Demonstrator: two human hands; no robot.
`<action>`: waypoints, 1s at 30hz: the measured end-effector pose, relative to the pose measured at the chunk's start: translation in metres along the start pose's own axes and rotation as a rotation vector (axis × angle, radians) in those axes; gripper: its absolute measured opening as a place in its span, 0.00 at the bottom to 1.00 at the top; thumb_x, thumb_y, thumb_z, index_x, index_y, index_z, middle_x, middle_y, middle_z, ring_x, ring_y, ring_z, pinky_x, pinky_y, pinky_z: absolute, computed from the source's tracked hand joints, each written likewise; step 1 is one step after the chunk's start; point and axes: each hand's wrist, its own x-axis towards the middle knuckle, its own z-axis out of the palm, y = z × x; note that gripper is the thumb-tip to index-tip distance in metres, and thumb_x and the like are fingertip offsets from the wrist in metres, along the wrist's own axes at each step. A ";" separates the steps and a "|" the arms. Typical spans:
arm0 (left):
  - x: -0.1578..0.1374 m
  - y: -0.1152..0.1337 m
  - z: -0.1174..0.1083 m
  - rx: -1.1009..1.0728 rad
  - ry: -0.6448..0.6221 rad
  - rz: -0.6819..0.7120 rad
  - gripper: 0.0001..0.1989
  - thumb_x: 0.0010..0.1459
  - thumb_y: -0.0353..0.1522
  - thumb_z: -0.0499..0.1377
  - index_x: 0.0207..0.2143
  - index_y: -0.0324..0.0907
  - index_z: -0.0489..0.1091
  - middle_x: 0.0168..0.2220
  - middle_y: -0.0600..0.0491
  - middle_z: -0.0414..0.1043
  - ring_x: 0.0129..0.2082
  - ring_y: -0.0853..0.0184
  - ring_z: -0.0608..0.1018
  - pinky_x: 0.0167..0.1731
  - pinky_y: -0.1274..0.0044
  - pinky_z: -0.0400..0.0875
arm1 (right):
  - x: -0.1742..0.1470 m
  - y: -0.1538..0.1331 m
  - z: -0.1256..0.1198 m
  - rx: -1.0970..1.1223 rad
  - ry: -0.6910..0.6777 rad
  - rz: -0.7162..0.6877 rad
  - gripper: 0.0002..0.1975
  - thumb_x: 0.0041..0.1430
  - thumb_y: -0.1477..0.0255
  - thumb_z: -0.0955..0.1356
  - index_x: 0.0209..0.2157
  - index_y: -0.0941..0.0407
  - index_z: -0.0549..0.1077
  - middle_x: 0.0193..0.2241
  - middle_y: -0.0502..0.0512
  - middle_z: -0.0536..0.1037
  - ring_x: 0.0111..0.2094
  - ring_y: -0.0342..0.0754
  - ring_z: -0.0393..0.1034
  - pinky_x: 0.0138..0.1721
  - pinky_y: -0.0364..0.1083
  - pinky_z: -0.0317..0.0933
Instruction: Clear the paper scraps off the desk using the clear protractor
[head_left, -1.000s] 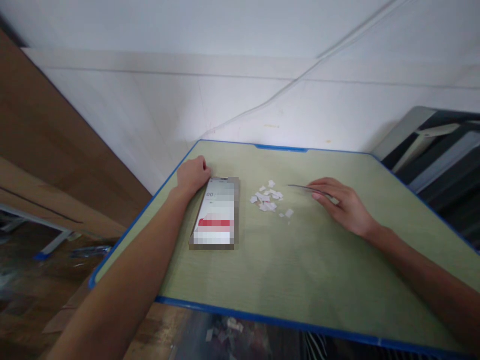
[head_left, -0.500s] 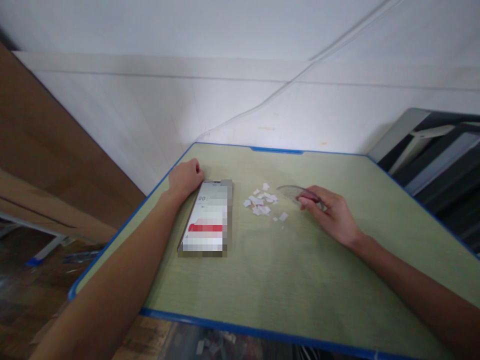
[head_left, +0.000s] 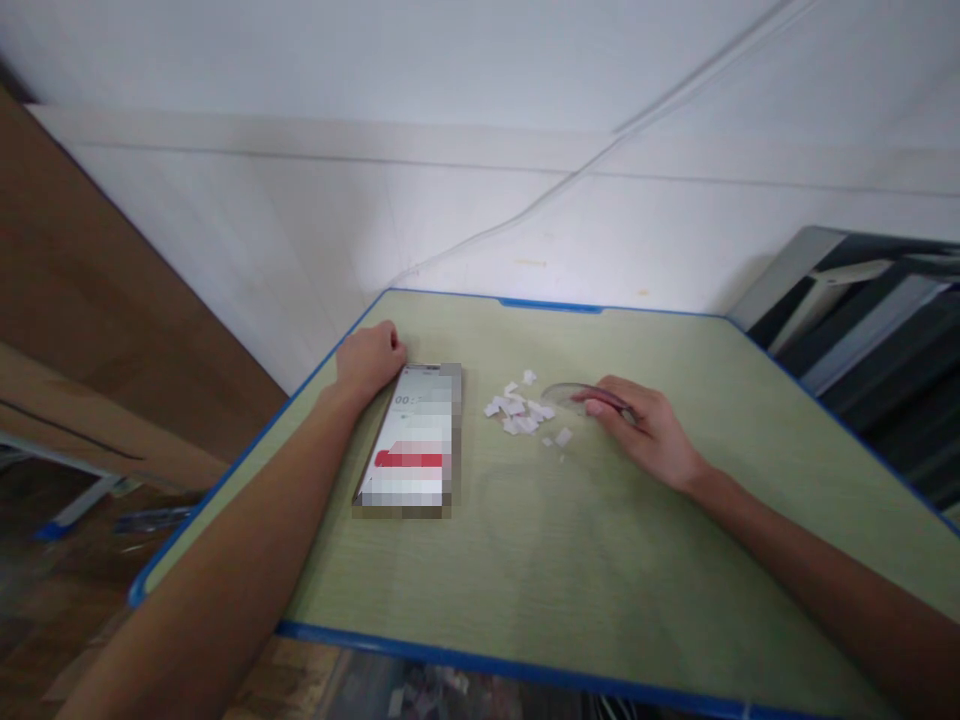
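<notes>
In my right hand (head_left: 645, 425) is a thin, see-through plastic piece (head_left: 564, 394) with a curved edge, pinched between thumb and fingers. Its free end points left, over or beside the right side of a loose pile of torn white paper scraps (head_left: 517, 412); I cannot tell whether it touches them. A few scraps lie apart, just nearer to me. My left hand (head_left: 373, 355) is a closed fist resting on the table at the left, by the top corner of a phone (head_left: 409, 430). The phone lies face up, its screen partly blurred, with timer digits and a red bar.
The green table (head_left: 525, 560) has a blue rim and stands against a white wall (head_left: 480, 220) with a cable running up it. Brown cardboard (head_left: 135, 300) leans at the left. Dark folded panels (head_left: 870, 310) stand off the right edge.
My right hand has moved slightly left with the plastic piece, bringing its end closer to the paper scraps. The left fist and the phone have stayed in place.
</notes>
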 end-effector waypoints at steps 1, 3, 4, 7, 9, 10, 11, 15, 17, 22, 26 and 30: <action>0.000 0.000 0.000 0.001 0.000 0.001 0.17 0.57 0.34 0.47 0.43 0.41 0.71 0.42 0.43 0.77 0.44 0.53 0.77 0.38 0.69 0.69 | 0.003 0.005 0.001 -0.005 0.016 0.027 0.18 0.67 0.61 0.62 0.32 0.57 0.77 0.23 0.52 0.72 0.24 0.45 0.66 0.26 0.44 0.59; 0.000 0.000 0.000 0.004 -0.001 0.002 0.16 0.57 0.34 0.47 0.42 0.41 0.71 0.41 0.43 0.77 0.43 0.53 0.77 0.38 0.69 0.69 | 0.015 0.019 0.004 -0.007 0.036 0.066 0.17 0.65 0.61 0.63 0.33 0.57 0.78 0.23 0.52 0.72 0.23 0.45 0.65 0.25 0.44 0.58; 0.000 0.001 0.000 0.004 -0.003 -0.001 0.16 0.58 0.34 0.47 0.42 0.41 0.71 0.41 0.43 0.77 0.43 0.54 0.77 0.37 0.70 0.69 | 0.023 0.027 0.007 -0.004 0.040 0.063 0.17 0.64 0.61 0.64 0.34 0.57 0.78 0.23 0.53 0.73 0.24 0.46 0.65 0.26 0.44 0.59; -0.001 0.001 -0.001 0.006 -0.007 -0.006 0.16 0.58 0.34 0.47 0.42 0.42 0.71 0.41 0.44 0.77 0.43 0.55 0.77 0.37 0.70 0.69 | 0.051 0.048 0.019 0.021 0.041 0.043 0.18 0.63 0.60 0.64 0.36 0.57 0.80 0.29 0.56 0.78 0.30 0.49 0.70 0.31 0.46 0.63; -0.001 0.001 -0.001 0.009 -0.009 -0.007 0.16 0.58 0.34 0.47 0.42 0.42 0.71 0.41 0.44 0.77 0.43 0.55 0.77 0.38 0.70 0.69 | 0.064 0.053 0.028 0.051 0.010 0.016 0.18 0.63 0.60 0.64 0.35 0.58 0.80 0.32 0.58 0.80 0.32 0.50 0.73 0.33 0.47 0.65; -0.001 0.001 -0.001 0.009 -0.010 -0.007 0.16 0.58 0.34 0.47 0.42 0.42 0.71 0.41 0.44 0.77 0.43 0.55 0.77 0.38 0.70 0.69 | 0.068 0.051 0.032 0.068 -0.012 -0.002 0.18 0.63 0.61 0.63 0.35 0.58 0.80 0.33 0.59 0.81 0.33 0.51 0.74 0.34 0.47 0.66; -0.001 0.001 -0.001 0.007 -0.011 -0.006 0.16 0.58 0.34 0.47 0.42 0.42 0.71 0.41 0.44 0.77 0.43 0.54 0.77 0.38 0.70 0.69 | 0.069 0.047 0.035 0.086 -0.037 -0.023 0.18 0.63 0.61 0.64 0.35 0.57 0.80 0.34 0.59 0.81 0.34 0.51 0.75 0.36 0.47 0.67; -0.001 0.001 -0.001 -0.008 -0.004 0.001 0.16 0.57 0.34 0.47 0.42 0.41 0.71 0.42 0.43 0.77 0.43 0.54 0.77 0.37 0.69 0.69 | 0.050 0.017 0.036 0.150 -0.159 -0.122 0.15 0.65 0.64 0.64 0.38 0.56 0.81 0.36 0.57 0.82 0.39 0.49 0.76 0.41 0.47 0.69; -0.001 0.002 -0.001 -0.013 -0.001 0.005 0.16 0.57 0.34 0.47 0.42 0.41 0.71 0.41 0.43 0.77 0.43 0.54 0.77 0.37 0.69 0.69 | 0.033 0.000 0.029 0.182 -0.226 -0.201 0.16 0.67 0.66 0.62 0.41 0.57 0.80 0.37 0.59 0.82 0.39 0.48 0.76 0.39 0.46 0.70; -0.001 0.001 -0.001 -0.022 0.000 0.001 0.16 0.57 0.34 0.47 0.41 0.41 0.71 0.41 0.43 0.77 0.43 0.54 0.78 0.37 0.70 0.69 | -0.009 -0.023 -0.006 0.038 -0.168 -0.212 0.15 0.69 0.67 0.61 0.41 0.57 0.77 0.38 0.59 0.82 0.40 0.49 0.77 0.39 0.46 0.71; 0.000 0.000 0.001 -0.017 0.004 0.005 0.16 0.57 0.34 0.47 0.41 0.41 0.71 0.41 0.43 0.77 0.43 0.54 0.77 0.37 0.70 0.69 | -0.030 -0.027 -0.027 -0.105 0.039 -0.117 0.11 0.69 0.68 0.61 0.41 0.55 0.74 0.32 0.56 0.81 0.32 0.46 0.77 0.31 0.43 0.71; 0.000 -0.001 0.001 -0.005 0.004 -0.004 0.16 0.57 0.34 0.47 0.42 0.42 0.71 0.41 0.43 0.77 0.42 0.54 0.77 0.37 0.70 0.69 | -0.036 -0.030 -0.023 -0.178 0.014 -0.216 0.12 0.70 0.70 0.59 0.39 0.55 0.72 0.28 0.54 0.78 0.27 0.45 0.75 0.27 0.42 0.68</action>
